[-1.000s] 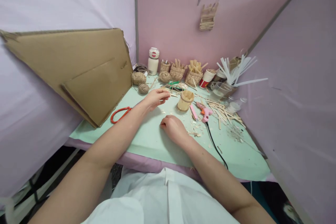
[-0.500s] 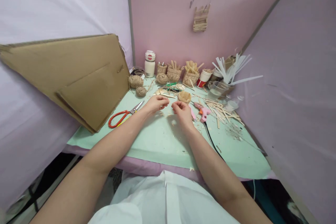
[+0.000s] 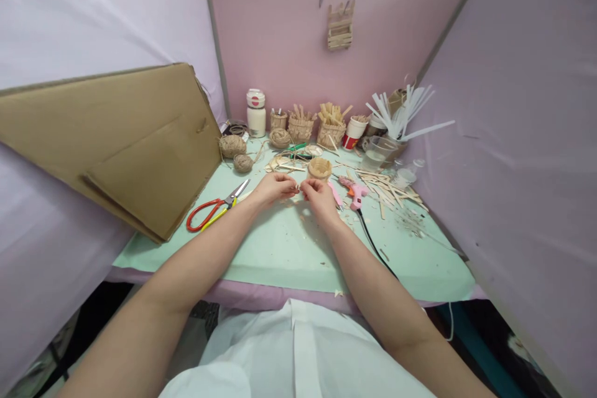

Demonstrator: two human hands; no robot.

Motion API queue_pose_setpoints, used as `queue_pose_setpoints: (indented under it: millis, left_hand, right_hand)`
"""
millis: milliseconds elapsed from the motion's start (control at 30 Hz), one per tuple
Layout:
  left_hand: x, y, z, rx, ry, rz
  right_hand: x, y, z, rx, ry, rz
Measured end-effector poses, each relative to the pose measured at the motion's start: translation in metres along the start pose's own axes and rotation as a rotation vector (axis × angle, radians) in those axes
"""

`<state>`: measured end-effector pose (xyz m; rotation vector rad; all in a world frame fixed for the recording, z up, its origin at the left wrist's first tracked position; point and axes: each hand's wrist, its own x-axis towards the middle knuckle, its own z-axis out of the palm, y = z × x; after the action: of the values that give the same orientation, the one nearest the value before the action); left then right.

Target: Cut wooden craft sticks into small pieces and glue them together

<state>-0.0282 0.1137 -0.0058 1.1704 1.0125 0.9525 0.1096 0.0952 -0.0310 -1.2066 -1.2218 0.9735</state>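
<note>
My left hand (image 3: 278,187) and my right hand (image 3: 319,193) meet fingertip to fingertip over the middle of the table. Both are closed in a pinch, and a tiny pale piece shows between them, too small to name. Just behind the right hand sits a small round woven-looking bowl (image 3: 319,167). A pink pen-shaped tool (image 3: 335,196) lies by the right hand, with a pink glue gun (image 3: 355,191) a little farther right. Red-handled scissors (image 3: 215,206) rest left of my left forearm, beside a yellow-handled tool (image 3: 221,214).
Twine balls (image 3: 232,146) stand at the back left near a leaning cardboard sheet (image 3: 135,143). Stick-filled baskets (image 3: 331,130) line the back. Loose wooden sticks (image 3: 389,189) and a clear plastic cup (image 3: 377,152) with white strips behind it are on the right. The glue gun's cord (image 3: 373,242) runs to the front edge.
My two hands have come together, closing the gap between their fingertips. The whole view has shifted slightly, so the table's things appear a little farther left.
</note>
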Motion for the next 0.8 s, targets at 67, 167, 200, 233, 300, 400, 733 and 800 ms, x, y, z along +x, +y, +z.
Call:
queue_pose_setpoints:
  millis: [67, 167, 200, 233, 300, 400, 733, 800]
  left_hand:
    - [-0.0012, 0.0007, 0.0011, -0.009, -0.003, -0.017]
    - [-0.0027, 0.0022, 0.0023, -0.011, 0.009, -0.05]
    - [-0.0029, 0.0026, 0.0024, -0.011, 0.014, -0.057]
    - [-0.003, 0.0027, 0.0024, -0.011, 0.017, -0.06]
    - [-0.0027, 0.0024, 0.0022, -0.015, 0.011, -0.058]
    - [-0.0019, 0.0012, 0.0016, -0.027, 0.005, -0.057]
    - [0.0013, -0.0037, -0.0007, -0.031, -0.003, -0.042]
    - [0.0026, -0.0053, -0.0022, -0.017, -0.001, -0.047]
  right_hand:
    - [-0.0004, 0.0, 0.0003, 0.002, -0.007, 0.007]
    - [-0.0006, 0.001, 0.001, 0.002, -0.013, 0.018]
    - [-0.0006, 0.0015, 0.0013, 0.001, -0.015, 0.022]
    - [-0.0005, 0.0021, 0.0015, 0.001, -0.017, 0.027]
    - [-0.0002, 0.0032, 0.0019, 0.001, -0.021, 0.035]
    - [0.0, 0.0045, 0.0021, 0.007, -0.023, 0.042]
    - [0.0006, 0.0055, 0.0029, 0.024, -0.033, 0.043]
    - [0.0007, 0.0055, 0.0031, 0.023, -0.031, 0.042]
